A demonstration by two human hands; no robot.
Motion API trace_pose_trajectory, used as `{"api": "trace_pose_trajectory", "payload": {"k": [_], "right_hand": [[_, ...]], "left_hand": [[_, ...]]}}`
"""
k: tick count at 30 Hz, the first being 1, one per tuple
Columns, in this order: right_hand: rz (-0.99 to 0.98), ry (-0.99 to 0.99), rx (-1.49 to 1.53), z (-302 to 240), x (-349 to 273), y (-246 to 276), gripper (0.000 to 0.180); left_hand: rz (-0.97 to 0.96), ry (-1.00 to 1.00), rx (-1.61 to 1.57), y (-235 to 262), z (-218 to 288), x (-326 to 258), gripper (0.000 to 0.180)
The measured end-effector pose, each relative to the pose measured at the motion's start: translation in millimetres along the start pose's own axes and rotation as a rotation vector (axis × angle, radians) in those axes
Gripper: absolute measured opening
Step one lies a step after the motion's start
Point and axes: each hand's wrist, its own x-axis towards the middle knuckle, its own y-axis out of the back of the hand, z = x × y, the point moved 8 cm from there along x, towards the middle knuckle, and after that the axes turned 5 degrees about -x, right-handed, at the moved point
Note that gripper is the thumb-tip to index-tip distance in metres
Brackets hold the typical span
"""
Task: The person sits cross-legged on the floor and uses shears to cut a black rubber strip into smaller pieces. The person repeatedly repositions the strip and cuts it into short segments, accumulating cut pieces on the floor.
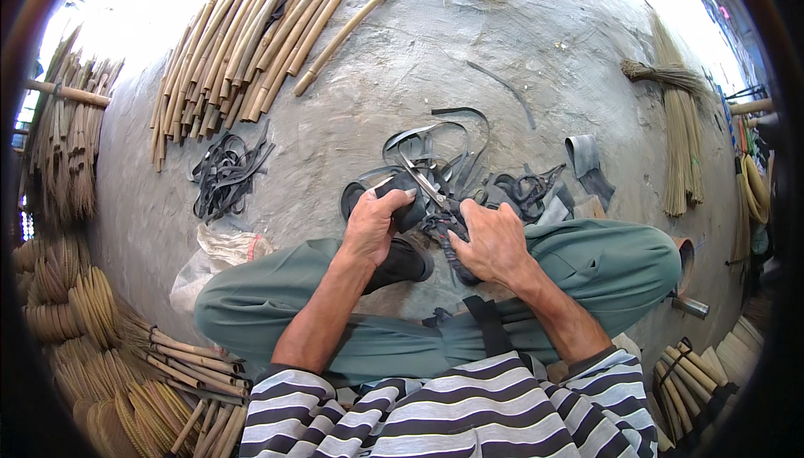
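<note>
Black rubber strip material (408, 207), flat and flexible like cut tyre tube, is held just above the crossed legs at picture centre. The left hand (373, 225) is closed over a broad black piece; the right hand (494, 243) has its fingers curled round a dark bundle beside metal scissors (427, 180). Progress is judged partial: loose cut strips (226, 175) are piled at ten o'clock and a tangle (528, 190) lies at two o'clock, while uncut pieces remain in hand. Pale smooth bamboo canes (243, 39) are stacked at eleven o'clock on the rough grey concrete floor (536, 56). Straw brooms (682, 131) lie at three o'clock.
</note>
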Motion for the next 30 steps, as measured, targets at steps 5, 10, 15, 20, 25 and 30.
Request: {"api": "trace_pose_trajectory", "payload": {"k": [5,10,15,20,25,30], "right_hand": [[-0.003,-0.016,0.042,0.5,-1.4,0.6,0.035],[-0.029,-0.040,0.051,2.0,-2.5,1.7,0.035],[-0.121,-0.086,0.078,3.7,-3.0,-2.3,0.036],[-0.058,-0.067,0.103,0.9,-3.1,0.1,0.036],[0.187,0.016,0.228,0.1,2.7,18.2,0.036],[0.092,-0.013,0.437,-4.7,3.8,16.3,0.040]], "left_hand": [[-0.025,0.008,0.020,-5.3,-0.1,-2.8,0.014],[-0.049,0.002,0.030,-10.3,-0.3,-4.7,0.017],[-0.036,0.013,0.037,-6.3,-1.9,-2.7,0.017],[-0.019,0.020,-0.007,2.5,-4.7,2.1,0.014],[-0.077,0.003,-0.075,-10.5,-8.1,0.7,0.011],[-0.142,0.041,-0.214,-24.1,-8.9,-12.7,0.015]]}}
